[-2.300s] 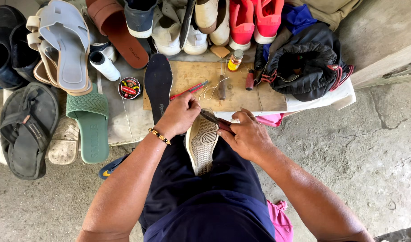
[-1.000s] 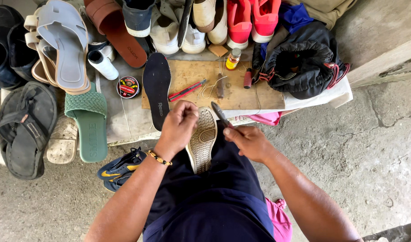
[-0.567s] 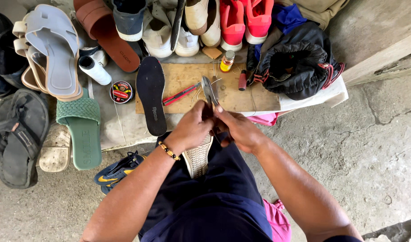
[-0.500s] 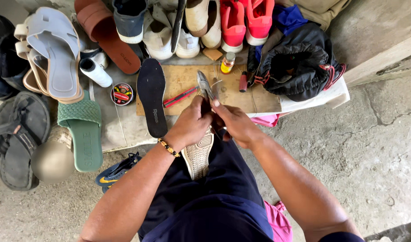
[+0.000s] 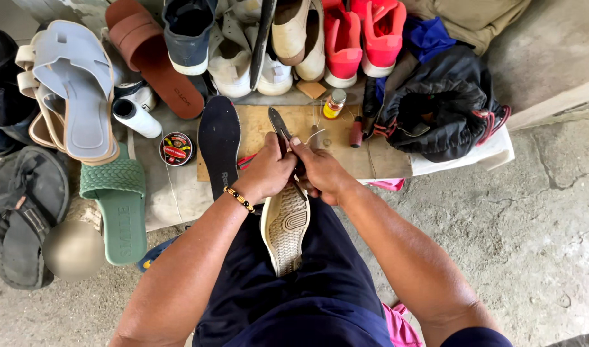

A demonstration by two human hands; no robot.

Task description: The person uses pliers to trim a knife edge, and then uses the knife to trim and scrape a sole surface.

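Both hands meet over the toe end of a pale, cream-coloured shoe sole with a ribbed tread (image 5: 286,226), which lies lengthwise on the person's lap over dark blue shorts (image 5: 294,289), its heel toward the body. Left hand (image 5: 267,172), with a beaded bracelet of black and yellow at the wrist (image 5: 240,199), is curled closed over the toe of the sole, touching it from the left. Right hand (image 5: 320,172) presses against the left from the other side, fingers folded around the handles of dark metal pliers (image 5: 280,125); the pliers' nose points up and away from the body, above both hands. How the nose meets the sole is hidden behind the fingers.

Just beyond the hands lies a flat brown wooden board (image 5: 346,144), and on it a small bottle with yellow liquid (image 5: 334,104) and a red-handled tool (image 5: 357,132). Left of the hands, a black insole (image 5: 219,138) lies across the board's edge, and beside it a round tin with a red and black lid (image 5: 177,148). Further left are a green woven slide sandal (image 5: 117,205) and pale grey strap sandals (image 5: 76,96). A black drawstring bag (image 5: 439,109) sits to the right, and a pair of red sneakers (image 5: 365,35) stands at the back.
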